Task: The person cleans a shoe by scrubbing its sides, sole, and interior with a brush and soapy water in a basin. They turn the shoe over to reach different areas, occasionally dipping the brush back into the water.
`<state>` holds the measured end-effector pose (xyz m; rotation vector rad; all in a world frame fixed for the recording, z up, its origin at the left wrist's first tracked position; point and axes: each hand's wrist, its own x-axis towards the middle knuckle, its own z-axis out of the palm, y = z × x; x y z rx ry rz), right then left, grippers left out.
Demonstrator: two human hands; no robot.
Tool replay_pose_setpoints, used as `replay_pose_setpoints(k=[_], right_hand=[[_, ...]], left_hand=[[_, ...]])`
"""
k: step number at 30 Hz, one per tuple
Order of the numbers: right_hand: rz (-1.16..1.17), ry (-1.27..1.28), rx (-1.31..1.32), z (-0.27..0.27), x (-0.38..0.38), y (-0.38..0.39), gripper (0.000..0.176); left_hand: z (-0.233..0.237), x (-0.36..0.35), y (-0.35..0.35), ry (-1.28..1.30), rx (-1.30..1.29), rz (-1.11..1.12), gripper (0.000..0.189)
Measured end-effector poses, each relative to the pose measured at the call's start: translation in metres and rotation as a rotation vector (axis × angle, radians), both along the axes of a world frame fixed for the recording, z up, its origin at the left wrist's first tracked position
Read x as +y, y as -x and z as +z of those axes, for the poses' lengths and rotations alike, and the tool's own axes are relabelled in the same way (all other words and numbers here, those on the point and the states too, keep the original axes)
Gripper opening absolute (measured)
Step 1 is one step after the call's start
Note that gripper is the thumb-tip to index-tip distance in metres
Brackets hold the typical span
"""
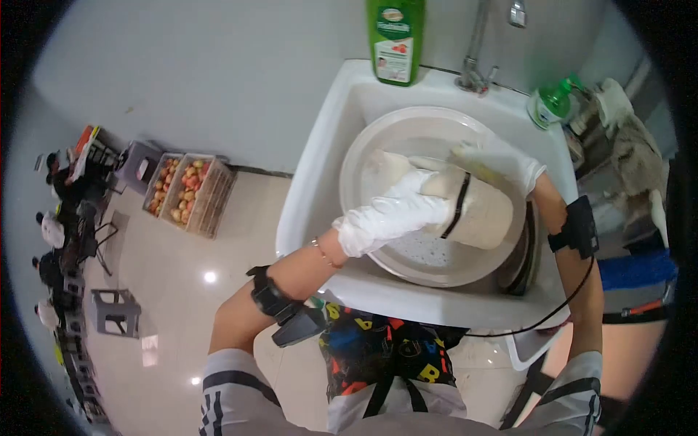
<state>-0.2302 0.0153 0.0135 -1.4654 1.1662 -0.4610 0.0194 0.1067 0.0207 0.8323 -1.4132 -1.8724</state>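
A beige, soft-looking item with a black band (476, 214) lies in a round white basin (352, 182); its exact kind does not show. My left hand (407, 203), in a white glove, grips the item near its middle, left of the band. My right hand (502, 160), also gloved, is at the basin's upper right, over the item's far side. Motion smears its fingers, and a yellowish patch shows beside them that I cannot make out. Shallow water with some bubbles is at the bottom of the basin.
The basin sits inside a white sink (305, 196), below a faucet (472, 80). A green bottle (395, 43) and a green pump bottle (550, 105) stand on the rim. Dark curved objects (520, 258) lean beside the basin. Crates of fruit (207, 196), a grey stool (115, 312) and several people are at left.
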Motion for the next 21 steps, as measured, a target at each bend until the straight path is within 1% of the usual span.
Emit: replay_pose_setpoints(k=[1,2,3,4,5,6,8,9,11,12,14,15,17,18,19,20,21], right_hand=[[0.032,0.195,-0.026,0.007,-0.003,0.006,0.037],[0.068,0.389,-0.045,0.013,0.0,0.011,0.034],[0.046,0.38,-0.029,0.038,0.019,0.002,0.034],[0.026,0.343,0.092,0.076,0.045,-0.02,0.033],[0.009,0.31,0.208,0.1,0.064,-0.034,0.032],[-0.001,0.299,0.211,0.101,0.08,-0.035,0.032],[0.065,0.579,0.214,0.099,0.103,-0.037,0.034],[0.061,0.577,0.21,0.1,0.109,-0.037,0.034],[0.265,1.066,0.423,0.103,0.112,-0.037,0.035],[0.258,1.076,0.417,0.1,0.111,-0.037,0.035],[0.127,1.106,0.463,0.091,0.108,-0.035,0.036],[0.127,1.107,0.455,0.095,0.114,-0.035,0.036],[0.277,1.065,0.438,0.108,0.121,-0.037,0.036],[0.285,1.082,0.427,0.107,0.116,-0.038,0.036],[0.203,1.013,0.462,0.103,0.112,-0.04,0.036],[0.124,0.93,0.495,0.097,0.11,-0.04,0.036],[0.126,1.02,0.643,0.096,0.105,-0.038,0.035]], left_hand=[[-0.007,0.002,0.002,0.003,0.028,0.058,0.029],[-0.009,0.002,0.001,-0.006,0.04,0.03,0.029],[-0.009,0.002,-0.005,0.108,-0.037,0.013,0.029],[-0.009,0.002,-0.008,0.227,-0.114,0.004,0.029],[0.001,0.007,-0.005,0.072,-0.06,0.018,0.03],[0.003,0.01,-0.005,0.063,-0.058,0.006,0.03],[0.004,0.013,-0.005,0.157,-0.16,0.133,0.029],[0.006,0.014,-0.004,0.155,-0.165,0.129,0.029],[0.014,0.009,-0.002,0.017,0.026,-0.038,0.028],[0.015,0.009,0.0,0.027,0.017,-0.038,0.028],[0.014,0.012,0.002,0.053,0.012,-0.031,0.029],[0.014,0.011,0.0,0.025,0.058,-0.073,0.028],[0.012,0.011,-0.004,0.032,0.005,-0.051,0.029],[0.011,0.008,-0.004,0.034,-0.041,-0.037,0.03],[0.008,0.005,-0.002,0.093,-0.006,-0.094,0.033],[0.007,0.009,0.0,0.088,-0.015,-0.078,0.033],[0.009,0.011,0.001,0.029,0.066,-0.062,0.033]])
